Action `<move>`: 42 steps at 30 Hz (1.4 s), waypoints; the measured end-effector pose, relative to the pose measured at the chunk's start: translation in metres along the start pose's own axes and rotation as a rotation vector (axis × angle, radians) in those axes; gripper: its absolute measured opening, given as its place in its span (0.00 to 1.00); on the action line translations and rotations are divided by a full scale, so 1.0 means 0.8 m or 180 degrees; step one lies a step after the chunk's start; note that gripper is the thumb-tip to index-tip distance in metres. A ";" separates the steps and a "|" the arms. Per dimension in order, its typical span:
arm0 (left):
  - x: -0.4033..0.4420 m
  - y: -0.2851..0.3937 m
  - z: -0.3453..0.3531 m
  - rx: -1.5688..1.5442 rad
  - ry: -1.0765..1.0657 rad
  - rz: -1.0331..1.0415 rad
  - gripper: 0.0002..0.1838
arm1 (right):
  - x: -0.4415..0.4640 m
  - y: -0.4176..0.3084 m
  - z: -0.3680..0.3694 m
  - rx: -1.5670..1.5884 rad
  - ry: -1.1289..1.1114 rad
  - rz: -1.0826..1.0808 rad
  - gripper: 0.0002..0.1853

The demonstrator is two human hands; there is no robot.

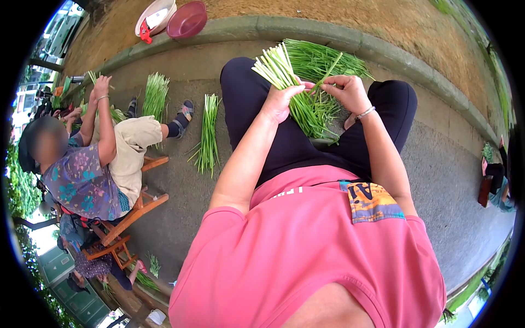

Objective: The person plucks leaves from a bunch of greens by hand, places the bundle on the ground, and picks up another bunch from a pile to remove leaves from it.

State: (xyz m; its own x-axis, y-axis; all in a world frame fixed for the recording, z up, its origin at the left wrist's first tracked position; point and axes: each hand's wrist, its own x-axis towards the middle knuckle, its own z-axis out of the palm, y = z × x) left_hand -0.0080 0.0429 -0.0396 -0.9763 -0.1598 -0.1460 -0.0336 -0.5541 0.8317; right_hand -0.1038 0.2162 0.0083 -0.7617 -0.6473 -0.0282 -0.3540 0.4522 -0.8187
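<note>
My left hand [281,102] is closed around a bunch of long green stalks [275,70], their pale cut ends pointing up and away from me. The bunch's leafy green ends hang down between my knees. My right hand [350,93] pinches a single green stalk [331,65] between thumb and fingers, close beside the bunch. Just beyond my hands, a large pile of green stalks [322,57] lies on the ground. Loose green bits [326,109] show below my right hand, between my legs. A separate bundle of stalks [208,134] lies on the pavement left of my knee.
A curb [328,35] runs along the far side, with a maroon basin [187,20] and a pale basin [155,16] beyond it. On the left, a person [87,175] sits on a wooden stool [136,210] near another bundle [155,95]. More people sit farther back.
</note>
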 end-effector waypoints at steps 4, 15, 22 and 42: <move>-0.004 0.006 0.007 -0.0039 0.0046 -0.0049 0.05 | 0.002 0.013 0.003 0.0006 0.0122 -0.0162 0.10; -0.004 -0.003 0.014 0.0117 -0.0050 0.0075 0.07 | -0.004 -0.017 0.032 -0.0460 0.0662 -0.1011 0.06; -0.005 -0.001 0.015 0.0515 0.0114 -0.0059 0.08 | -0.005 -0.019 0.019 -0.1148 0.0281 -0.1247 0.06; 0.000 -0.006 0.009 0.0787 0.0358 -0.0141 0.05 | -0.014 0.012 -0.081 0.3155 -0.0686 -0.0167 0.05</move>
State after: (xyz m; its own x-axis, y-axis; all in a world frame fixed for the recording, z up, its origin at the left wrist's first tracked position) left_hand -0.0093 0.0514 -0.0400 -0.9433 -0.2372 -0.2321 -0.1404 -0.3486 0.9267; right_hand -0.1339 0.2674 0.0378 -0.6096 -0.7927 -0.0013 0.3000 -0.2292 -0.9260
